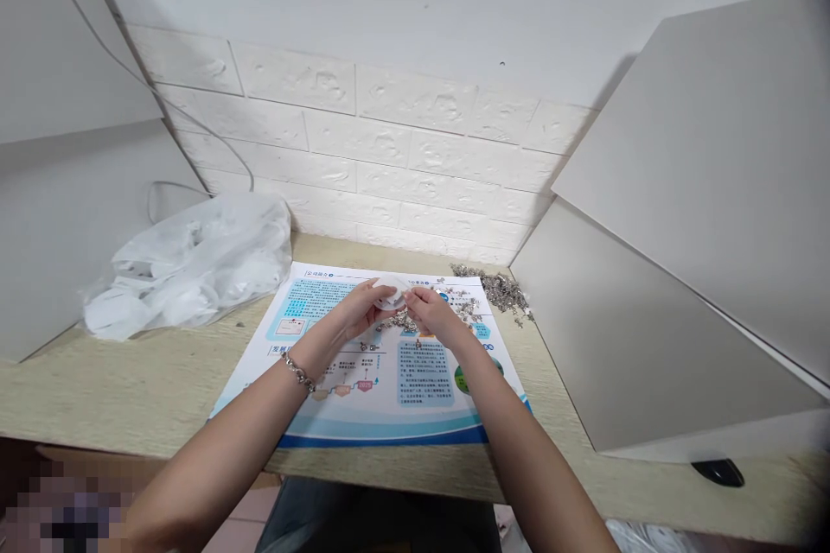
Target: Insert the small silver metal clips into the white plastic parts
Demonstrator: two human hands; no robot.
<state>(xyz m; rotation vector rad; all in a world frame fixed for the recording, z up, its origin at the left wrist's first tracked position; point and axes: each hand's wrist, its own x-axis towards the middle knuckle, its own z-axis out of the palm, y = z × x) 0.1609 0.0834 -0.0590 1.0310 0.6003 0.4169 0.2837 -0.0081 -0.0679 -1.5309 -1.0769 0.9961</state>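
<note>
My left hand (364, 308) grips a round white disc (391, 294) above a printed sheet (389, 428). Close against the disc's right side, my right hand (429, 313) has its thumb and fingers pinched together; whatever is between them is too small to make out. Small silvery metal pieces (463, 307) lie scattered on the sheet around and beyond my hands. More of them form a pile (502, 289) at the sheet's back right corner. A couple of small pieces (368, 346) rest on the sheet below my left hand.
A clear plastic bag with white items (201, 263) sits on the table (130, 389) at the left. Pale panels (667, 346) stand at both sides, with a white brick-patterned wall (382, 147) behind. A black object (718, 473) is near the right front edge.
</note>
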